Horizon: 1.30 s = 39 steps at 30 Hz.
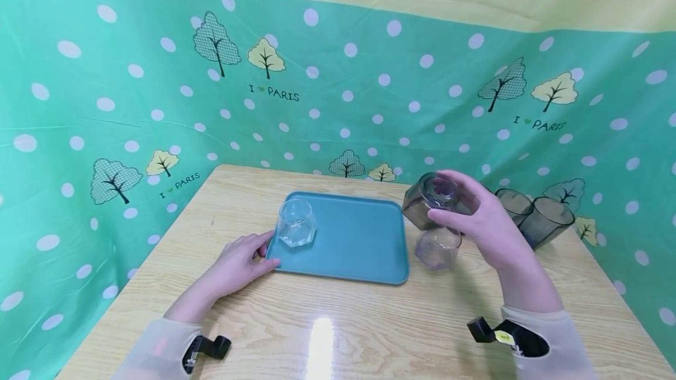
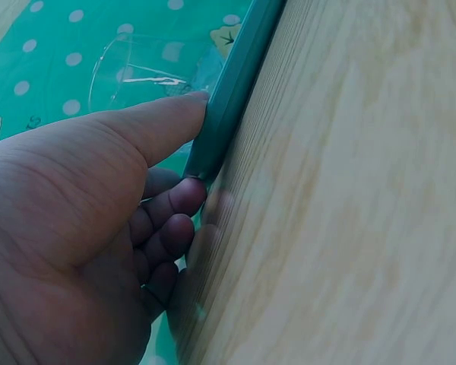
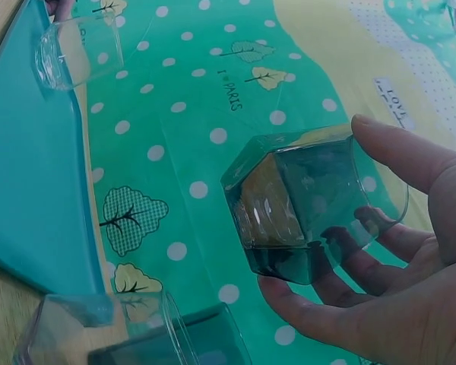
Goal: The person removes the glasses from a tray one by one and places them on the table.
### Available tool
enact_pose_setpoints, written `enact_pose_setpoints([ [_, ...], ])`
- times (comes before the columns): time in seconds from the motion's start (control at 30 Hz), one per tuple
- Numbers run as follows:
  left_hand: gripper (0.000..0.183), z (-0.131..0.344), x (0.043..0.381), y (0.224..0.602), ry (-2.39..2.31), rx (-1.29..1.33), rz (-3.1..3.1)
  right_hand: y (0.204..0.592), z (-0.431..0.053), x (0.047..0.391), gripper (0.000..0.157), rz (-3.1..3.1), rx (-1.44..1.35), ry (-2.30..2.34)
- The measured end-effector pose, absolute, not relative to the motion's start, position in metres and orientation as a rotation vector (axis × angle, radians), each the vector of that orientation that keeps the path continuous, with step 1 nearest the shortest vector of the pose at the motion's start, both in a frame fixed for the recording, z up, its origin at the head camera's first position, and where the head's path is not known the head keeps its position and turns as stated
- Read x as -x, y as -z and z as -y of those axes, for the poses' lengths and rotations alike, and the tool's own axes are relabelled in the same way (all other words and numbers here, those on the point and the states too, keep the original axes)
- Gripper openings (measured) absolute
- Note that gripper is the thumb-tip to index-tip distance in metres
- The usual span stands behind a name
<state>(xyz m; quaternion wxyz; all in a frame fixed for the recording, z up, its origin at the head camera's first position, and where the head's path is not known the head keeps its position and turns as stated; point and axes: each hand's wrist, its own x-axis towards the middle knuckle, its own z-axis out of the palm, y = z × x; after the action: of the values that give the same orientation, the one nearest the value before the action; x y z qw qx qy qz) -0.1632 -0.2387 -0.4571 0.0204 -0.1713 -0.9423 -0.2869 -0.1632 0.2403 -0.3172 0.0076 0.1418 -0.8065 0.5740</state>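
My right hand (image 1: 483,221) grips a grey tinted drinking glass (image 1: 419,207), thumb on one side and fingers on the other. In the right wrist view this faceted glass (image 3: 281,205) lies sideways, its thick base pointing away from the palm. Just below it in the head view, a clear glass (image 1: 438,249) stands on the table right of the tray. At the left end of the blue tray (image 1: 354,239), my left hand (image 1: 240,260) holds the rim near the front corner, its thumb (image 2: 175,122) on the edge. Another clear glass (image 1: 297,224) stands on the tray's left part.
Two more grey tinted glasses, a nearer one (image 1: 546,221) and one beside it (image 1: 512,204), stand at the right behind my right wrist. A wooden table (image 1: 253,333) carries everything. Behind it hangs a green dotted cloth (image 1: 343,104).
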Motion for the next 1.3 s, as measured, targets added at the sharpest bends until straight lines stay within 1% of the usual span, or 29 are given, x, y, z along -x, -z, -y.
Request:
enact_pose_setpoints([
  [0.33, 0.073, 0.240, 0.164, 0.459, 0.881, 0.534, 2.920, 0.319, -0.261, 0.158, 0.072, 2.552, -0.423, -1.703],
  [0.6, 0.074, 0.240, 0.164, 0.460, 0.883, 0.529, 2.929, 0.324, -0.279, 0.153, 0.073, 2.584, -0.352, -1.641],
  [1.0, 0.074, 0.240, 0.164, 0.461, 0.886, 0.522, 2.934, 0.329, -0.298, 0.151, 0.072, 2.580, -0.383, -1.603],
  [1.3, 0.074, 0.239, 0.165, 0.459, 0.879, 0.531, 2.932, 0.333, -0.318, 0.147, 0.074, 2.614, -0.311, -1.511],
])
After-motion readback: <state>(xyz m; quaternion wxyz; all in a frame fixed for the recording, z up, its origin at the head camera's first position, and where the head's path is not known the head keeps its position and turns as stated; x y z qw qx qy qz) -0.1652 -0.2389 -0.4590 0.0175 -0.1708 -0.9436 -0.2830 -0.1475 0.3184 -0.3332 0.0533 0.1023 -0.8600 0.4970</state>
